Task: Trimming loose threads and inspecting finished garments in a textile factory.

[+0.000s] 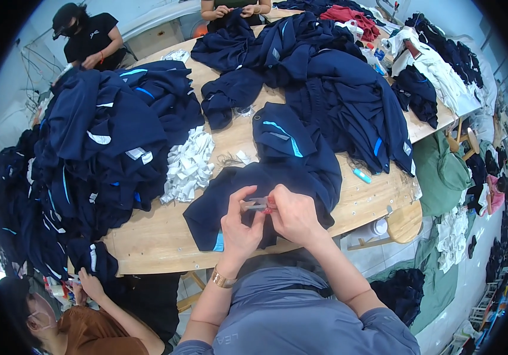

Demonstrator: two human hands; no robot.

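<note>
1. Left hand grip pinching a small clear-and-red tool
2. Right hand grip pressed onto its red end
3. Just beyond: navy garment on wooden counter
4. Farther left: white label heap

Small tool between left hand and right hand: mostly covered by fingers, kind unclear; red tip too small to tell. Dark garment behind tool: lower edge hidden by both hands. Desk: far end buried under clothing piles. Person left of desk: cut off by bottom edge. Person beyond desk: head cut off by top edge.
</note>
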